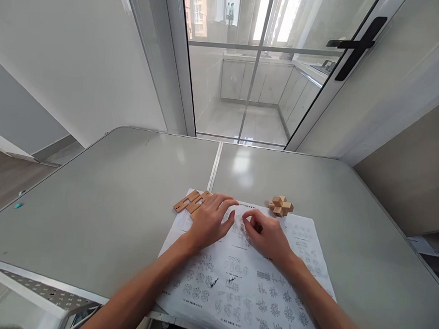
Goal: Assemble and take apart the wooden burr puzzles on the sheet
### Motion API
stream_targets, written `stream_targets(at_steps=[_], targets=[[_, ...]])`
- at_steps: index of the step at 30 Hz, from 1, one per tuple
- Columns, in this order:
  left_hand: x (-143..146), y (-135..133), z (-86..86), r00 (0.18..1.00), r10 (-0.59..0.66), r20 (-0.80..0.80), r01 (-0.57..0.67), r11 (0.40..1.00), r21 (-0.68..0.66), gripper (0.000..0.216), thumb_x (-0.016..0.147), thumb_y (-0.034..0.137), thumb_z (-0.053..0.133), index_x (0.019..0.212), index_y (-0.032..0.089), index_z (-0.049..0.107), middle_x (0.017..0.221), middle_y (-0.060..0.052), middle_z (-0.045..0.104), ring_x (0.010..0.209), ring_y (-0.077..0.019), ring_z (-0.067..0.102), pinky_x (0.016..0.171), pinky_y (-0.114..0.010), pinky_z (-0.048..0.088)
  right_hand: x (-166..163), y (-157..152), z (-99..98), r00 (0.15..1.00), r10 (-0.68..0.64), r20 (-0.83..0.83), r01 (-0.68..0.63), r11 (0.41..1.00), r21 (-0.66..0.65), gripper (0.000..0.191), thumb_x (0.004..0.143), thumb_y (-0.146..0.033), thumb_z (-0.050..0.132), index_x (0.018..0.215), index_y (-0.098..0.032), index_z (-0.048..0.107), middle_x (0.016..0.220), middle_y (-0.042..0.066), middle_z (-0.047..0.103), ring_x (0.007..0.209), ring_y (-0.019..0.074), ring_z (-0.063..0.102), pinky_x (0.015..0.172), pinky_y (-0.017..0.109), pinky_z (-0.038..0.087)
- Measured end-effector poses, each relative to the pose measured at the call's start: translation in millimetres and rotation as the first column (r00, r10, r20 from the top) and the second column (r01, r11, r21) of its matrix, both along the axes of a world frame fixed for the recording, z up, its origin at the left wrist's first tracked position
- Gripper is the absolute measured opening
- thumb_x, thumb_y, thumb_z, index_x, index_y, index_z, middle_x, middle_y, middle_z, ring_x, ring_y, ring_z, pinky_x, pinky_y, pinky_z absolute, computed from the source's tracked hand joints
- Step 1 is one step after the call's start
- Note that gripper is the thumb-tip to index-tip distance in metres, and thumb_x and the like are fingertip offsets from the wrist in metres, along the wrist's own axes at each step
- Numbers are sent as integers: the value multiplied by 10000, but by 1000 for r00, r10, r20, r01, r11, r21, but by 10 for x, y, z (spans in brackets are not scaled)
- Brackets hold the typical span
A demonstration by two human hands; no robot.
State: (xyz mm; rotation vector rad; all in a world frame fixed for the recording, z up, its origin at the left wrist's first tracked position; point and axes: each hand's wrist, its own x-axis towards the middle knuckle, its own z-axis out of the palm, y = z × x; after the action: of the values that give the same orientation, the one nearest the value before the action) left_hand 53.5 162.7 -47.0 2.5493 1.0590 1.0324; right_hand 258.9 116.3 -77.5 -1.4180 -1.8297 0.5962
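While the left hand (pixel 210 221) lies open, fingers spread, over the notched wooden pieces (pixel 187 202) at the far left corner of the diagram sheet (pixel 236 286), the right hand (pixel 268 236) rests curled on that sheet, fingertips drawn together, whether pinching anything I cannot tell, with the assembled wooden puzzle (pixel 280 206) just beyond it.

A grey folding table (pixel 112 189) stands before a glass sliding door (pixel 245 78) between white walls (pixel 71 56).
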Motion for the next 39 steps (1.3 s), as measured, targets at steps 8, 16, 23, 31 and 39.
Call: stream_targets(at_steps=[8, 16, 23, 31, 39], targets=[[-195, 213, 0, 925, 293, -240, -276, 956, 104, 305, 977, 266, 621, 1277, 222, 584, 1378, -141, 615, 1296, -342, 540, 1061, -509, 456, 1, 48, 123, 982, -78, -171, 61, 993, -102, 230, 1011, -419, 550, 990, -217, 659, 795, 16, 669, 544, 143, 511, 553, 301, 407], [-287, 315, -110, 862, 394, -319, -398, 916, 55, 545, 926, 487, 685, 1358, 189, 538, 1407, -184, 586, 1310, -385, 511, 1069, -536, 447, 50, 94, 130, 924, -214, -318, 142, 961, -236, 329, 973, -527, 593, 1070, -214, 619, 873, 42, 687, 563, 157, 555, 539, 302, 440], [-252, 309, -125, 813, 468, -347, -481, 875, 52, 516, 940, 518, 643, 1323, 183, 558, 1314, -181, 606, 1180, -370, 557, 1001, -518, 474, 83, 101, 96, 894, -344, -287, 286, 931, -226, 220, 964, -413, 577, 1062, -217, 598, 738, 4, 622, 605, 201, 602, 564, 328, 452], [-257, 324, -131, 836, 447, -319, -461, 887, 36, 534, 928, 492, 674, 1336, 173, 543, 1308, -176, 574, 1167, -357, 549, 1006, -514, 489, 170, 142, 44, 866, -416, -277, 369, 906, -207, 188, 939, -371, 584, 1025, -206, 615, 1059, 86, 688, 650, 167, 650, 607, 322, 492], [-222, 232, -123, 976, 34, -214, -62, 990, -123, 678, 861, 531, 780, 1406, 249, 492, 1421, -147, 519, 1274, -334, 564, 1042, -489, 531, 171, 171, -8, 926, -295, -237, 262, 952, -159, 281, 964, -476, 571, 965, -201, 628, 697, 5, 631, 536, 163, 542, 521, 288, 408]])
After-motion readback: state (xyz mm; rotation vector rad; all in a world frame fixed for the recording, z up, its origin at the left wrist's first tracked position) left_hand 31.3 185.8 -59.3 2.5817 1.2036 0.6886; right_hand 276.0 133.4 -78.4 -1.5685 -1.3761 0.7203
